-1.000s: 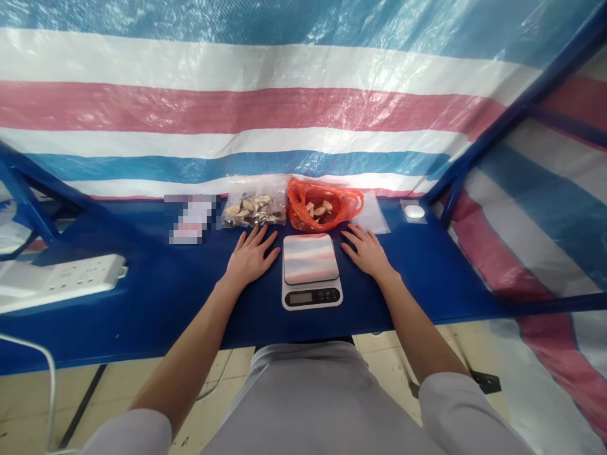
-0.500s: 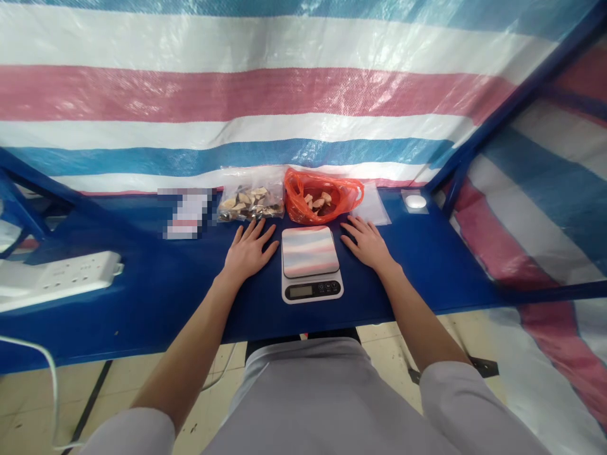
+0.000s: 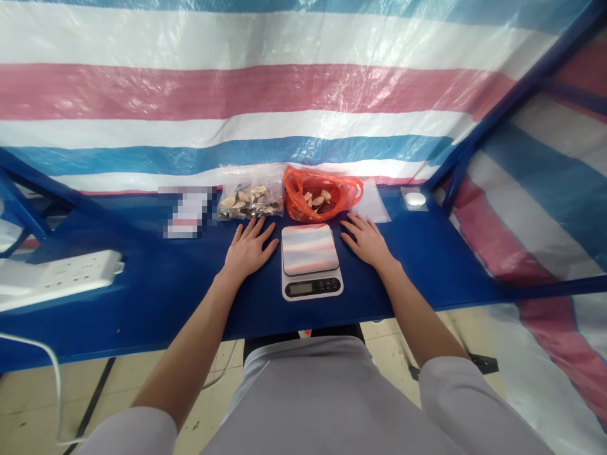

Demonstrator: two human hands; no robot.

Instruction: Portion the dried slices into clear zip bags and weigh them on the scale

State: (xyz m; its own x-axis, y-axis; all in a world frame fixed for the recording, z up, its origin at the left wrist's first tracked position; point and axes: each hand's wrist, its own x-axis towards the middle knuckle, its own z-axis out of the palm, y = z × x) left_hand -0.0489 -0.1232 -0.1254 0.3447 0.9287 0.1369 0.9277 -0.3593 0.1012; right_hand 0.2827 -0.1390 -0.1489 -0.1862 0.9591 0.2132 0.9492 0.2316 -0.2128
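Left hand and right hand lie spread flat flanking the scale; pixelated patch unreadable.

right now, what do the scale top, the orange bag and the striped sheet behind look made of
Scale top: probably polished steel, mirroring the stripes. Orange bag: thin plastic film, crinkled and glossy. Striped sheet: glossy woven plastic tarpaulin, apparently; fine weave and glare show.

Pretty bright, even daylight glows through the striped tarp behind the kitchen scale, and the scale's shiny top mirrors the stripes. Shadows are soft. Edges bend, wide-angle style. There's a pixelated patch left of the scale.
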